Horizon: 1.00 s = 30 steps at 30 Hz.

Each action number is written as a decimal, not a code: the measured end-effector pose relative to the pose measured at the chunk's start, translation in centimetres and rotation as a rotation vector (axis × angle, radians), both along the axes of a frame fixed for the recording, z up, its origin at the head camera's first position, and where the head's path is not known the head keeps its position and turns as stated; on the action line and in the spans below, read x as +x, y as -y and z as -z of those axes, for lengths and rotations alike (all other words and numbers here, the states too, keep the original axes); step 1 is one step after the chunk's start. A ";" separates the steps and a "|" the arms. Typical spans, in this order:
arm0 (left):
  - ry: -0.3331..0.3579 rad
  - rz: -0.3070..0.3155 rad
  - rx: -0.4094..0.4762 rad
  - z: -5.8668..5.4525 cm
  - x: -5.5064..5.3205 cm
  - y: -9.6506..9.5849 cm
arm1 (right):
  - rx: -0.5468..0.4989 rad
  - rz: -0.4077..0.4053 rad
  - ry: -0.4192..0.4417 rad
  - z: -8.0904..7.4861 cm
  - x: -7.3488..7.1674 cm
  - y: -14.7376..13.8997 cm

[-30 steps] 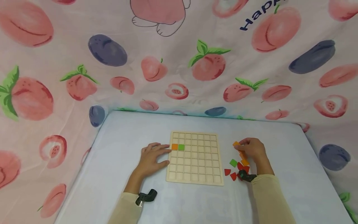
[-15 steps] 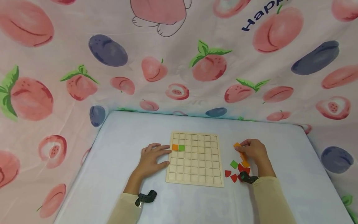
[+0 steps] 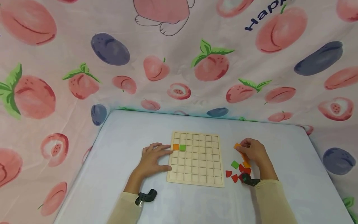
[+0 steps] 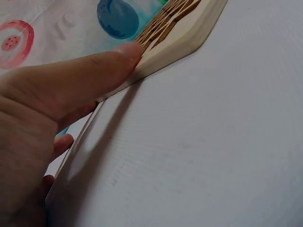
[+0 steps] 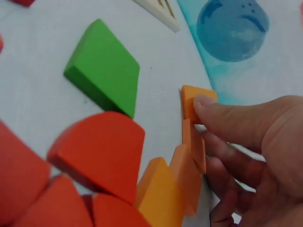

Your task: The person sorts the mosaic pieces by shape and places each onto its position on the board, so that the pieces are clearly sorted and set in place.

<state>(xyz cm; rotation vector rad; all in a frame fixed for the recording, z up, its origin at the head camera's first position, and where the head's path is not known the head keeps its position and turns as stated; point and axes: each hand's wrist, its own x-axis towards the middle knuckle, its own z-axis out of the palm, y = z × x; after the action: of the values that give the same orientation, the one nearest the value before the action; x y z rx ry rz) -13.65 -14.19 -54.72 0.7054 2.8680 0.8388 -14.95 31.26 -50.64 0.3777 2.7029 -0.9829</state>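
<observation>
My left hand (image 3: 152, 160) lies at the left edge of the wooden grid board (image 3: 198, 182), fingers spread. In the left wrist view, its thumb (image 4: 94, 78) rests against the board's rim. An orange square tile (image 3: 176, 147) and a green square tile (image 3: 182, 147) sit side by side in cells near the board's left edge. Right of the board, my right hand (image 3: 255, 152) pinches an orange tile (image 5: 188, 97) at the end of a row of orange tiles (image 5: 161, 189). The thumb presses its face; the fingertips behind are partly hidden.
A loose green tile (image 3: 235, 164) lies between the board and the right hand. Several red rounded wedge pieces (image 3: 228, 173) lie nearer me, some under the right wrist camera (image 3: 249, 179). Fruit-print cloth (image 3: 179, 62) stands behind the white table (image 3: 134, 124).
The view has shifted slightly. My left thumb has straightened and moved a little nearer me along the board's edge. My right hand keeps its hold on the orange tile, nearly still.
</observation>
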 end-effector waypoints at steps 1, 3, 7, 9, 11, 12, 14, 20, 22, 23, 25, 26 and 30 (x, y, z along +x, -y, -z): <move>0.002 0.007 -0.010 0.0 0.0 0.0 | -0.001 -0.003 -0.011 0.0 0.0 0.0; 0.005 0.020 -0.032 0.0 -0.1 0.0 | 0.005 0.000 -0.045 0.0 0.1 0.2; 0.006 0.032 -0.061 0.0 -0.2 0.2 | 0.010 0.062 -0.108 0.2 0.2 1.2; 0.007 0.030 -0.066 0.0 -0.1 0.2 | -0.012 0.093 -0.122 0.3 0.3 1.8; 0.004 0.025 -0.074 -0.1 -0.1 0.2 | -0.049 0.114 -0.125 0.5 0.4 2.2; 0.005 0.024 -0.075 -0.2 0.0 0.2 | -0.065 0.122 -0.127 0.6 0.5 2.4; 0.003 0.019 -0.075 -0.3 0.1 0.1 | -0.084 0.127 -0.142 0.6 0.6 2.8; 0.005 0.011 -0.067 -0.3 0.2 -0.1 | -0.149 0.117 -0.185 0.6 0.6 4.3; 0.006 0.007 -0.072 -0.3 0.1 -0.1 | -0.155 0.106 -0.198 0.7 0.4 4.8; 0.008 0.006 -0.076 -0.2 0.1 -0.1 | -0.153 0.102 -0.204 0.8 0.3 5.1; 0.011 0.002 -0.080 -0.1 0.1 -0.1 | -0.153 0.090 -0.215 0.8 0.2 5.7; 0.011 0.001 -0.081 -0.1 0.1 -0.1 | -0.154 0.083 -0.221 0.9 0.1 5.9; 0.012 0.008 -0.078 0.0 0.0 -0.2 | -0.253 0.071 -0.214 0.9 0.0 6.9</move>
<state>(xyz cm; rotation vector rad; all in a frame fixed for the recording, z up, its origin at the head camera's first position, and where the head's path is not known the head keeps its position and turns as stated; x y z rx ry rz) -13.64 -14.01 -54.74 0.7000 2.8676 0.7238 -14.97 24.33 -51.56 0.3377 2.7152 -1.4424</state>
